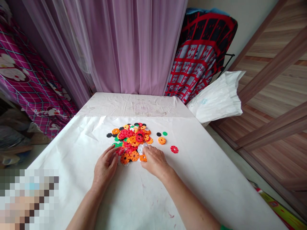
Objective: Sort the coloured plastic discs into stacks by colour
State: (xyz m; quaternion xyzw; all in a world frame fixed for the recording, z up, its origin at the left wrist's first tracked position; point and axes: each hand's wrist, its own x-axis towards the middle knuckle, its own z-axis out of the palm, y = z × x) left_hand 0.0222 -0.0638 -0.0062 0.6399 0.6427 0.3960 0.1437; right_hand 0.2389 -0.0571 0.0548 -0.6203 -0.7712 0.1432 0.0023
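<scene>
A heap of flower-shaped plastic discs (130,140) lies on the white-covered table (129,195), in red, orange, black, green and white. My left hand (105,166) rests at the heap's near left edge, cupped, its fingertips by a red disc (120,151). At the near right edge my right hand (154,161) curves inward, its fingers beside a white disc (140,149) and an orange disc (143,158). Thumb and fingers stand apart on both hands, and I see no disc clearly gripped. The right fingertips are partly hidden.
Right of the heap lie a loose black disc (158,134), a green disc (165,133), an orange disc (161,140) and a red disc (174,149). A white bag (217,97) leans at the table's far right edge. Purple curtains (136,48) hang behind.
</scene>
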